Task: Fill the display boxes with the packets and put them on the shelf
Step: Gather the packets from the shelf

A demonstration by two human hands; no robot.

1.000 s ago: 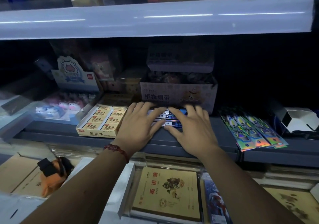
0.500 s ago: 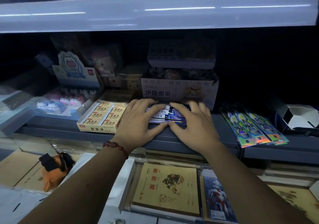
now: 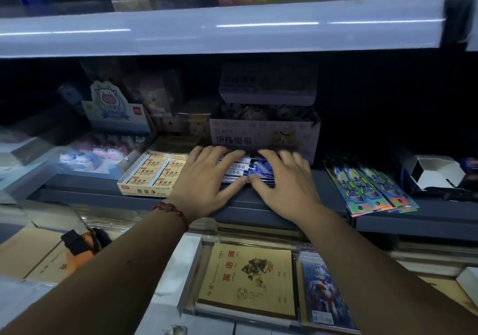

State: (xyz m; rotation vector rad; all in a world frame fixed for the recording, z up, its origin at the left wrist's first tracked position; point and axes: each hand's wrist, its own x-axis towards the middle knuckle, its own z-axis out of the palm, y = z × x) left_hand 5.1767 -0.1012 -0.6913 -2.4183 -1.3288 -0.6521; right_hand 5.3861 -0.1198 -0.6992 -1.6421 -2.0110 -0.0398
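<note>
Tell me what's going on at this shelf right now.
A person is stocking a stationery shelf. Both hands, left hand and right hand, lie flat with fingers spread on a stack of blue packets, between the box of erasers and a fan of holographic packets. The packets lie in front of a bear-printed display box.

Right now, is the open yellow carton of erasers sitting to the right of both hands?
No, the open yellow carton of erasers sits beside the left hand, on its far side from the right hand.

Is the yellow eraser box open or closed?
Open. The eraser box on the shelf has no lid over it, so two rows of wrapped erasers show from above, beside the left hand.
</note>
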